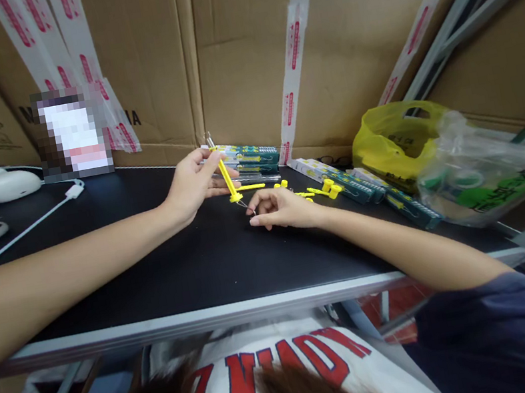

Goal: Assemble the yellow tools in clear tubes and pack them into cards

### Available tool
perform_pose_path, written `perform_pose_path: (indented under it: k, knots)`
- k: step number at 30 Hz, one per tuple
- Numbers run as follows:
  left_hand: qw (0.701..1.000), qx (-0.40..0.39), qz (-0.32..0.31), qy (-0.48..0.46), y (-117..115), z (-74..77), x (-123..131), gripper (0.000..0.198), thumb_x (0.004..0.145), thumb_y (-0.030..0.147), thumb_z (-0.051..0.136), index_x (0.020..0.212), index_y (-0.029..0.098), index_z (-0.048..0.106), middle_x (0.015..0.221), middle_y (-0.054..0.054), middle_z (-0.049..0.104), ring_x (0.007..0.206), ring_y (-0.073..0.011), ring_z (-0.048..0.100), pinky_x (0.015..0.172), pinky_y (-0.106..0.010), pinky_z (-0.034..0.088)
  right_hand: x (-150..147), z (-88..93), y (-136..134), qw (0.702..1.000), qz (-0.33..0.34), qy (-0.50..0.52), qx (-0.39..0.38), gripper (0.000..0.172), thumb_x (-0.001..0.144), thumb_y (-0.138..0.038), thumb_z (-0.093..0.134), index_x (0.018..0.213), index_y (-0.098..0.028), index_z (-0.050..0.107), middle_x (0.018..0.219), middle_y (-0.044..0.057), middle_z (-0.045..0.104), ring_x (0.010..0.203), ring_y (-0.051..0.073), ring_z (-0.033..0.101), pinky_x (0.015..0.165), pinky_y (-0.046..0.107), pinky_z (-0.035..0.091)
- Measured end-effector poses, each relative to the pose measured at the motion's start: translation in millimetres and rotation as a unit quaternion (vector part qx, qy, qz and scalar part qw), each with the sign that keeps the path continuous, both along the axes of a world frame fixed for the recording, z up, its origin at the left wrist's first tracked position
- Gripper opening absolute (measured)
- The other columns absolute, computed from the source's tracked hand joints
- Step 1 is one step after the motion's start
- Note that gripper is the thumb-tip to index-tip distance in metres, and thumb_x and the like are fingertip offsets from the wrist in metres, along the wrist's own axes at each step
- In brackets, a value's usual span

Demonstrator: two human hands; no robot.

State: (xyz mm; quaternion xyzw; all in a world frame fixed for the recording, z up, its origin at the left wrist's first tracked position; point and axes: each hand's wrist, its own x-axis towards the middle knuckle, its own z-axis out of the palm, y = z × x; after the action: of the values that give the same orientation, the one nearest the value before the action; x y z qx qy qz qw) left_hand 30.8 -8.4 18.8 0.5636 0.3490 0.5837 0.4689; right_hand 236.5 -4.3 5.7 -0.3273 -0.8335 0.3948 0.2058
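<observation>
The left hand (194,180) holds a yellow stick (228,181), hiding some green boxes (259,156). The right hand (282,209) touches a thin wire (242,203); I can't tell if it's gripped.

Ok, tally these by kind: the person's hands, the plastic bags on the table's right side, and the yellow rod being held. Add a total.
Hands, left hand and right hand: 2
Plastic bags, yellow bag and clear bag: 2
Held yellow rod: 1
Total: 5
</observation>
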Motion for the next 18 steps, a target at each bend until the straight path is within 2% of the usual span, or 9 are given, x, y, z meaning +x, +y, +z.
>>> perform_pose_path:
  k: [5, 9, 13, 18]
  knots:
    - [0.997, 0.009, -0.016, 0.070, -0.6, -3.6, 0.9, 0.024, 0.091, 0.040, 0.053, 0.096, 0.018, 0.046, 0.063, 0.002, 0.067, 0.048, -0.0126, 0.067, 0.046, -0.020, 0.054, 0.1, -0.5, -0.7, 0.999, 0.033, -0.003, 0.018, 0.028, 0.080, -0.037, 0.067, 0.086, -0.011, 0.061, 0.054, -0.004, 0.057, 0.047, 0.005, 0.051, 0.046, 0.016, 0.035]
    - [0.991, 0.017, -0.074, 0.114, -5.1, -9.0, 4.1, 0.024, 0.090, 0.041, 0.054, 0.093, 0.019, 0.043, 0.057, 0.003, 0.064, 0.046, -0.0145, 0.066, 0.042, -0.020, 0.052, 1.1, -2.0, -0.5, 1.000, 0.016, 0.004, 0.010, 0.032, 0.085, -0.043, 0.061, 0.090, -0.012, 0.059, 0.054, -0.005, 0.056, 0.041, 0.004, 0.044, 0.041, 0.016, 0.032]
    - [0.979, 0.038, -0.118, 0.161, -9.6, -12.5, 5.8, 0.024, 0.090, 0.041, 0.054, 0.091, 0.020, 0.044, 0.052, 0.005, 0.060, 0.037, -0.0111, 0.059, 0.036, -0.016, 0.046, 1.4, -1.2, -1.7, 1.000, 0.002, 0.027, -0.002, 0.033, 0.086, -0.047, 0.058, 0.087, -0.013, 0.057, 0.053, -0.006, 0.056, 0.037, 0.003, 0.039, 0.037, 0.015, 0.029]
    - [0.972, 0.046, -0.130, 0.190, -10.9, -17.0, 6.2, 0.023, 0.091, 0.041, 0.052, 0.093, 0.019, 0.045, 0.052, 0.006, 0.058, 0.037, -0.0095, 0.056, 0.035, -0.016, 0.044, 1.1, 2.7, -0.8, 0.999, -0.017, 0.044, 0.003, 0.029, 0.086, -0.044, 0.056, 0.088, -0.015, 0.054, 0.052, -0.006, 0.056, 0.035, 0.004, 0.040, 0.036, 0.016, 0.029]
